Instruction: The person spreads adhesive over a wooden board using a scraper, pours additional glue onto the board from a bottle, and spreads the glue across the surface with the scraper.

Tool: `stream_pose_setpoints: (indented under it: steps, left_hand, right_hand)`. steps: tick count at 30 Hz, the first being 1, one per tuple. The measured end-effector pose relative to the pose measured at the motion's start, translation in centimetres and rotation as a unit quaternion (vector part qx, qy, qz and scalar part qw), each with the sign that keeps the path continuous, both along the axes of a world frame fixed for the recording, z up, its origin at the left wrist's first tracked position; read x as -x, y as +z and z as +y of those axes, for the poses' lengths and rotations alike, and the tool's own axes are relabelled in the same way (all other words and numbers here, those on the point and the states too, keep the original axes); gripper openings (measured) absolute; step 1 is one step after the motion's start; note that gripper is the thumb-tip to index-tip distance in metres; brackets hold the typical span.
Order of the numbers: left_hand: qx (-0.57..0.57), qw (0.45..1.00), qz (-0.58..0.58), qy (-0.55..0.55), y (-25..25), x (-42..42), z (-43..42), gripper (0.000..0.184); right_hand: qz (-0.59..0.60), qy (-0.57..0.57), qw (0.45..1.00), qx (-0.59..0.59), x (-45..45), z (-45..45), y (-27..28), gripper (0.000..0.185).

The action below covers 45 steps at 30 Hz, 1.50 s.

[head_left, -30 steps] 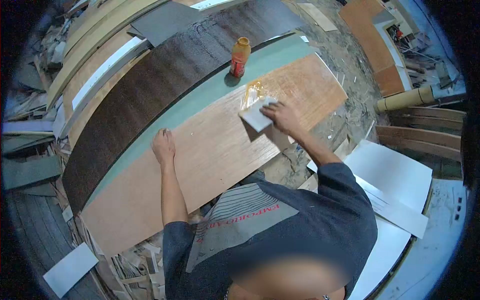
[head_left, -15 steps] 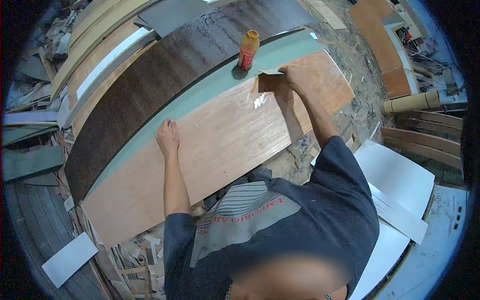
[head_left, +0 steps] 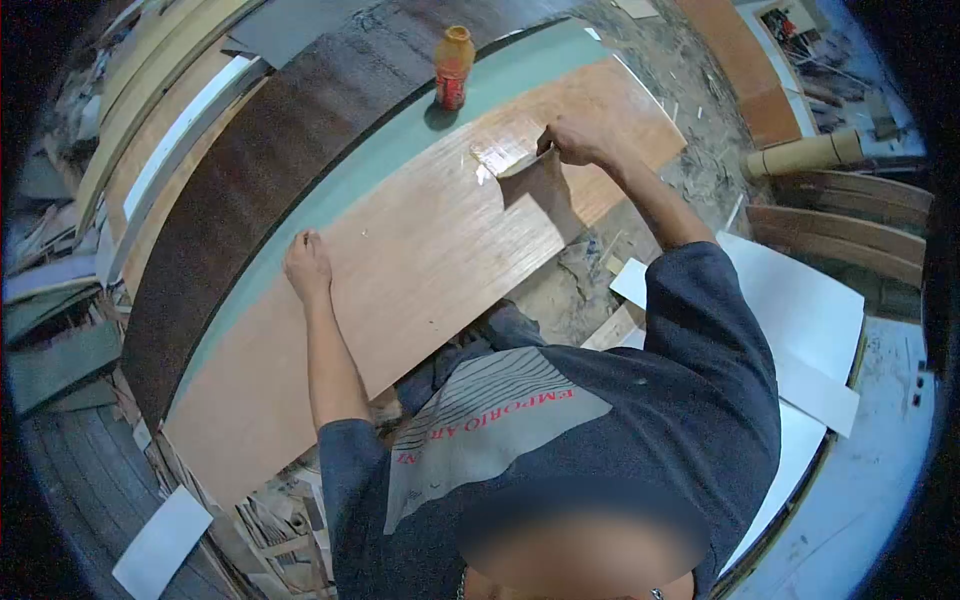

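Note:
A pale plywood sheet (head_left: pixel 400 290) lies across the middle of the view, over a green curved panel (head_left: pixel 350 195). At the sheet's far left edge is my left hand (head_left: pixel 308 262), its fingers curled against that edge. Toward the right end, my right hand (head_left: pixel 572 140) is closed on a thin flat scraper (head_left: pixel 520 166), tilted with its edge at the plywood. A glossy wet patch with whitish smears (head_left: pixel 490 160) shows beside the scraper. An uncapped bottle (head_left: pixel 452 70) with a red label and yellowish-brown upper part stands upright on the green panel.
Beyond the green panel runs a dark brown curved panel (head_left: pixel 230 200). Curved wooden parts (head_left: pixel 165 90) are stacked at upper left. White boards (head_left: pixel 800 300) lie at right, near a cardboard tube (head_left: pixel 805 155). Scraps litter the floor (head_left: pixel 690 110).
My right hand has drawn the scraper slightly nearer and to the left, and the wet patch now shows more beside it. The camera view has shifted, too. My left hand stays at the edge.

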<state>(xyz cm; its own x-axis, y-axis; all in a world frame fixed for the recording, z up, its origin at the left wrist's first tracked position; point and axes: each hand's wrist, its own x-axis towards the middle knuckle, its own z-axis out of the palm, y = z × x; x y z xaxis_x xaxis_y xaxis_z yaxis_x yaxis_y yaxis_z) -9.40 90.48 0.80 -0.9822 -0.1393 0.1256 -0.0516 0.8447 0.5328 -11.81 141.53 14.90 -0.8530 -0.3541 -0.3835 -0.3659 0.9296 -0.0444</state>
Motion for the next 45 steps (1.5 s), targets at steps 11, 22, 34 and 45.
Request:
stream_pose_setpoints:
  steps: [11, 22, 34, 45]
  left_hand:
    - [0.049, 0.999, -0.006, -0.014, -0.3, 0.0, -0.3, 0.04]
    - [0.053, 0.996, -0.004, -0.066, 0.5, -0.3, -1.1, 0.041]
    - [0.008, 0.995, 0.01, -0.097, 1.2, -1.4, -2.4, 0.034]
    - [0.03, 0.995, 0.032, -0.088, 0.9, -0.8, -2.1, 0.031]
  right_hand:
    - [-0.109, -0.118, 0.986, -0.05, -19.1, 3.8, -0.6, 0.044]
    - [0.093, -0.401, 0.856, 0.314, -35.1, 2.7, -5.4, 0.029]
    - [0.274, -0.119, 0.94, 0.164, -10.2, -8.6, -3.7, 0.058]
    - [0.261, -0.074, 0.959, 0.084, -1.6, -9.6, -7.2, 0.047]
